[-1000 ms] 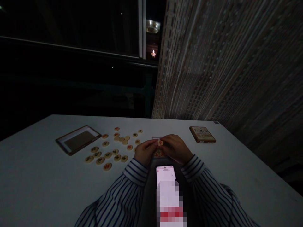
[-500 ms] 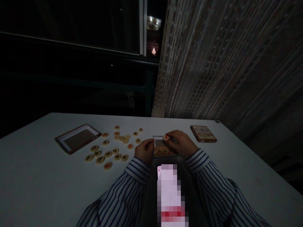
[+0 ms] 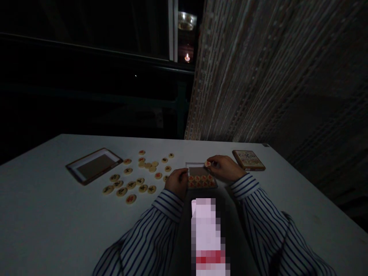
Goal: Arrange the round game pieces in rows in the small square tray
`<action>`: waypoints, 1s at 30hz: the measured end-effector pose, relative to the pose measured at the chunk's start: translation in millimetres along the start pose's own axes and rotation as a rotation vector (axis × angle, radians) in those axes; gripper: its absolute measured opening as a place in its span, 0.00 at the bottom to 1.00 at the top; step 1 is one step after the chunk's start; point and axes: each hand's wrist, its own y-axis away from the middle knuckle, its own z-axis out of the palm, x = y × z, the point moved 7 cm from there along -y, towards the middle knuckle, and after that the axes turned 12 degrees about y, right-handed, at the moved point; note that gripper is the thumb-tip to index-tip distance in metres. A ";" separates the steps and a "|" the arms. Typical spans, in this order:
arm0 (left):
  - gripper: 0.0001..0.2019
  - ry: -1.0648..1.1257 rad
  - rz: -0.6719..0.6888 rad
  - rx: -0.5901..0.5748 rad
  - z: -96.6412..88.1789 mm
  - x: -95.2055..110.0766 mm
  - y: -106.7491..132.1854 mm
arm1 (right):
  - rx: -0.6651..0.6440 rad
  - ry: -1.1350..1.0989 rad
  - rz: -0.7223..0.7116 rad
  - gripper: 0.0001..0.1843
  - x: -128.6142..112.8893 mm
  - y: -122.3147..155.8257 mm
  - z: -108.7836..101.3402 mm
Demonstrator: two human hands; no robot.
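My right hand (image 3: 225, 167) pinches a round Chinese chess piece (image 3: 207, 164) with a red character, near the upper right corner of a small open box (image 3: 198, 171). Two rows of red-lettered pieces (image 3: 203, 179) fill the near part of this box; its brown floor shows behind them. At the box's left edge, my left hand (image 3: 176, 182) is closed with thumb and finger together on the rim. Loose chess pieces, several black-lettered (image 3: 131, 185), some red (image 3: 131, 199) and a few blank side up (image 3: 147, 165), lie to the left.
A shallow tray (image 3: 96, 168) with a brown bottom lies at the left of the white table (image 3: 71, 230). At the right back is a flat printed box (image 3: 248, 159). A string curtain (image 3: 224, 76) hangs behind the table, and a pixelated bright patch (image 3: 207, 230) covers the lap area.
My right hand has shifted slightly right with the red piece, from above the box's middle toward its right edge, uncovering more of the filled rows. My left hand stays at the box's left edge.
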 end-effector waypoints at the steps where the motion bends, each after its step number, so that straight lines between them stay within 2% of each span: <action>1: 0.12 -0.013 0.000 -0.006 -0.1 0.5 -0.1 | -0.013 0.004 0.004 0.15 0.7 -0.2 1.3; 8: 0.12 -0.065 -0.011 -0.041 1.5 -0.8 -0.8 | -0.081 0.079 -0.023 0.13 2.1 0.4 10.0; 14: 0.12 -0.117 0.040 -0.064 2.3 1.6 -0.6 | -0.122 0.121 -0.011 0.14 5.1 1.0 15.6; 30: 0.12 -0.130 0.040 -0.071 2.7 1.1 -1.0 | -0.156 0.064 -0.084 0.13 6.0 -3.3 26.2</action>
